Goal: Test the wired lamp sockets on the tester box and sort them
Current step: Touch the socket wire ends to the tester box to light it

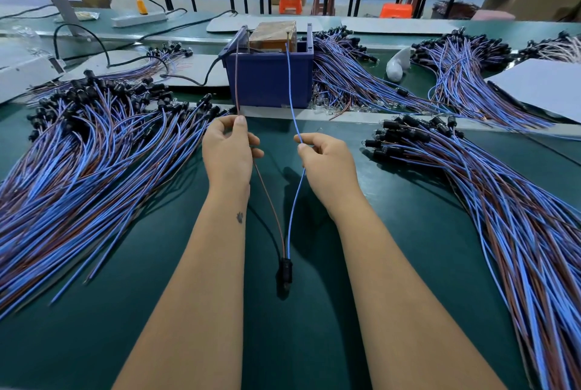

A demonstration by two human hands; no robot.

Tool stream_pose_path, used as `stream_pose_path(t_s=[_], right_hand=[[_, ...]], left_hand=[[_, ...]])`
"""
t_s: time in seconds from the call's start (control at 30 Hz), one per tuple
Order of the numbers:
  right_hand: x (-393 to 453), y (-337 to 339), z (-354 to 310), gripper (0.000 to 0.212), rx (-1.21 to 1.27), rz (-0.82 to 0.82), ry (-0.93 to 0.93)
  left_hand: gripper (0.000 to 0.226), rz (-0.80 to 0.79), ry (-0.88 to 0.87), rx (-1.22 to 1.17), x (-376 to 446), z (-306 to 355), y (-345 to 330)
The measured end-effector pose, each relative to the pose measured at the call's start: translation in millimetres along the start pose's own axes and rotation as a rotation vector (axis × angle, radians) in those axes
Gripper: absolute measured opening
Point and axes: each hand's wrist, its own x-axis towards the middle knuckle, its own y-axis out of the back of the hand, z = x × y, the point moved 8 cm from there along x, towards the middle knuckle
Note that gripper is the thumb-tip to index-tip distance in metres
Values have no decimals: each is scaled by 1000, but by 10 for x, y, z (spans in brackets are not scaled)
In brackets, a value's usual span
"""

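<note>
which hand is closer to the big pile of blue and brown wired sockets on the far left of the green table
Left. The left hand pinching the brown wire sits beside the pile of blue and brown wired sockets; the right hand, holding the blue wire, lies further away.

both forearms reach forward; left hand [228, 150] and right hand [325, 160] each raised, fingers curled in a pinch.

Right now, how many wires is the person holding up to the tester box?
2: the left hand pinches the brown wire; the right hand pinches the blue wire. Both join at the black socket.
</note>
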Motion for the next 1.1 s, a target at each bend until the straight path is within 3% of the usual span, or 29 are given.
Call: stream_pose_path(t_s=[0.53,0.73,1.1], right_hand=[[-21,19,-5,22,35,14,-14],[-18,56,23,23,60,42,-35],[62,2,31,26,-9,25,-35]], left_hand=[[20,23,57,-32,31,-70,2],[34,108,227,-153,57,-159,25],[26,127,67,-215,3,-63,23]])
